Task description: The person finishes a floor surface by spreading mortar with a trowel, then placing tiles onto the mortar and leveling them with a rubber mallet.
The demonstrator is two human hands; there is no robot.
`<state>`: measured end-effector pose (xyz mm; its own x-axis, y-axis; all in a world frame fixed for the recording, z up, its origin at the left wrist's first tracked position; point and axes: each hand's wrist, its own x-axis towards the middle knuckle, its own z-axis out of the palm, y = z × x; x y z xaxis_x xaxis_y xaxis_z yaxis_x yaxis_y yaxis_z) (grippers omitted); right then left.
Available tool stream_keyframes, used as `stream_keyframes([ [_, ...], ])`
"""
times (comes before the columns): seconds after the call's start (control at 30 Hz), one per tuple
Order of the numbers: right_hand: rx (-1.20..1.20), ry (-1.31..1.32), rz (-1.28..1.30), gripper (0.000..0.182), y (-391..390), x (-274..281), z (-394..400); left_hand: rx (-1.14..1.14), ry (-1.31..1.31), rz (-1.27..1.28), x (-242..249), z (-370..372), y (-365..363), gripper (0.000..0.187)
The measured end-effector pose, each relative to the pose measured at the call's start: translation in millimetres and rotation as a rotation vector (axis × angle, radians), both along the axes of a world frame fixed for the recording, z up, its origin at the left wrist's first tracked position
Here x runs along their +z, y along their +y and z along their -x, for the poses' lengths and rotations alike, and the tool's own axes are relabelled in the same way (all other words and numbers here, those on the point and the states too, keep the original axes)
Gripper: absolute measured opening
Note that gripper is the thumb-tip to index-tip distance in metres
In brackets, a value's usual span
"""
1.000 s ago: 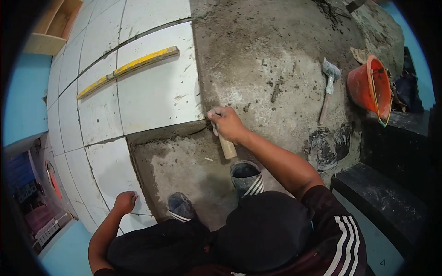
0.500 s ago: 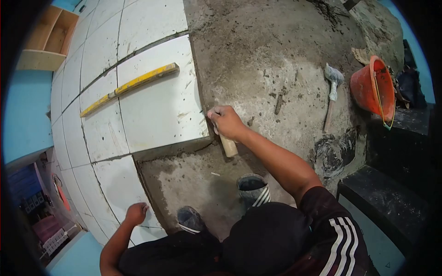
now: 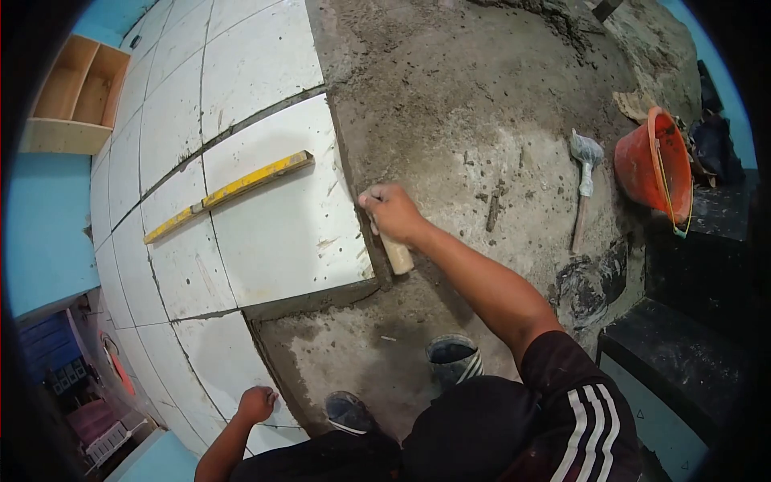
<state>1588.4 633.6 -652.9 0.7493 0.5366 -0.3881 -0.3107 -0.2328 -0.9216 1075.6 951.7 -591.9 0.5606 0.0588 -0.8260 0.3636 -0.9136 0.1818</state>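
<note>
My right hand [image 3: 391,213] grips a tool with a pale wooden handle [image 3: 397,255] and holds it against the right edge of a large white tile [image 3: 281,217]. That tile lies on a grey mortar bed [image 3: 450,120]. The tool's head is hidden behind my fingers. A yellow spirit level [image 3: 229,193] lies across the tile to the left. My left hand [image 3: 257,402] rests fingers down on a white tile [image 3: 225,361] near my feet. My two mortar-stained shoes [image 3: 454,357] stand on the bare mortar.
A rubber mallet [image 3: 584,181] with a wooden handle lies on the mortar at right. An orange bucket [image 3: 654,165] stands beyond it. A black step [image 3: 683,353] is at lower right. A wooden shelf box [image 3: 68,108] sits at upper left by a blue wall.
The view has tilted, so the tile and level sit lower in the frame. My right hand has slid along the tile's right edge, away from its near corner. My left hand stays on the near tile.
</note>
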Motion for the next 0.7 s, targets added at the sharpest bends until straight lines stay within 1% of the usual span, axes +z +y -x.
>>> stream_keyframes([
  [0.03,-0.001,-0.045,-0.01,0.026,3,-2,3,0.032,-0.011,0.003,0,1,-1,0.031],
  [0.13,0.031,0.177,-0.075,0.024,-23,20,-8,0.04,-0.004,0.008,2,-3,0,0.031],
  [0.17,0.004,0.161,-0.058,0.024,-28,26,-13,0.038,0.0,0.017,1,-2,1,0.031],
  [0.27,-0.075,0.243,-0.14,0.025,-29,31,-39,0.068,0.022,0.03,-3,-3,5,0.03],
  [0.33,-0.059,0.222,-0.142,0.026,-22,29,-44,0.122,0.051,0.022,1,-9,6,0.03],
  [0.4,-0.035,0.219,-0.118,0.026,-14,32,-46,0.149,0.043,0.02,8,-17,6,0.034],
  [0.47,-0.074,0.208,-0.097,0.027,-5,23,-52,0.185,0.027,0.018,8,-22,2,0.038],
  [0.6,-0.118,0.218,-0.097,0.027,15,6,-69,0.168,-0.027,-0.008,1,-15,3,0.042],
  [0.7,-0.04,0.128,0.006,0.027,31,0,-80,0.176,-0.039,0.006,0,-15,5,0.043],
])
